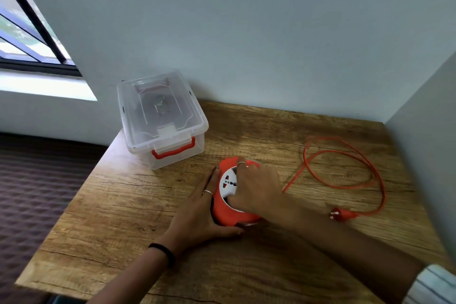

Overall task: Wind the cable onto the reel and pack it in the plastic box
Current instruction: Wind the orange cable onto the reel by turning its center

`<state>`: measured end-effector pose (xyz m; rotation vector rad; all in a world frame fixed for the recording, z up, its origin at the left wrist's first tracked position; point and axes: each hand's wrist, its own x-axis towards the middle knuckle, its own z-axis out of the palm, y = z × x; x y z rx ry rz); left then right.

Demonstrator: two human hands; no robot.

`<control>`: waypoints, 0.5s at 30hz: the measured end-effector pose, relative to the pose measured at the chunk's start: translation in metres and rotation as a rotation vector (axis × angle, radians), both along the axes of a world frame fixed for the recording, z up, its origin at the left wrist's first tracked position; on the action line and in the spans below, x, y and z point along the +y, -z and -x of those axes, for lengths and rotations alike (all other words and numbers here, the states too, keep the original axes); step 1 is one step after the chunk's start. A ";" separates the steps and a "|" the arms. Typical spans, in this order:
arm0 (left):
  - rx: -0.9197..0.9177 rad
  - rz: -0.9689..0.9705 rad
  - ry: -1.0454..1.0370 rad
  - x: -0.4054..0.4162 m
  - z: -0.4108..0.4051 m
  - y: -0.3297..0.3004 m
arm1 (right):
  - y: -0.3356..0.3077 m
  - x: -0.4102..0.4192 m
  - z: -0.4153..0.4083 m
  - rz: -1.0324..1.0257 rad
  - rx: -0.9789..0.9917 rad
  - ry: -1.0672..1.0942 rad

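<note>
An orange round reel (223,212) with a white socket face (227,183) lies flat on the wooden table (123,205). My left hand (201,210) holds the reel's left edge, fingers straight along its side and thumb under its near rim. My right hand (254,189) rests on top of the reel, fingers curled into the white centre. The orange cable (370,170) lies in loose loops to the right, ending in an orange plug (339,213). A clear plastic box (162,121) with a closed lid and an orange handle (174,150) stands at the table's far left.
A grey wall runs behind the table and a side wall (424,155) closes it on the right. A window (27,32) is at the upper left. A dark quilted surface (37,192) lies beyond the table's left edge.
</note>
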<state>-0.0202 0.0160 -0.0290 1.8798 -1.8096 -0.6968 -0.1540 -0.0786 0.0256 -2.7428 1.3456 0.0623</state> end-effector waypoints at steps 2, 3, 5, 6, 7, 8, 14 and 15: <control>0.007 0.008 -0.003 0.000 0.001 0.001 | 0.000 0.001 -0.001 -0.018 0.033 0.013; 0.013 0.011 0.000 0.000 0.001 0.000 | -0.004 0.000 0.000 -0.046 0.037 0.000; 0.021 0.004 0.008 0.000 0.000 0.000 | -0.014 -0.006 0.007 -0.196 0.010 -0.032; 0.019 -0.001 0.009 0.000 0.000 0.000 | -0.019 -0.011 0.012 -0.303 -0.043 -0.036; 0.012 -0.004 0.007 0.000 0.000 0.000 | -0.023 -0.016 0.018 -0.391 -0.120 -0.041; 0.001 -0.009 0.005 0.000 0.000 -0.001 | -0.026 -0.020 0.025 -0.434 -0.190 -0.054; -0.024 -0.028 0.012 0.000 0.001 -0.002 | -0.028 -0.028 0.058 -0.108 -0.079 -0.296; -0.021 -0.032 0.009 0.000 0.001 -0.002 | -0.026 -0.029 0.060 -0.075 -0.048 -0.376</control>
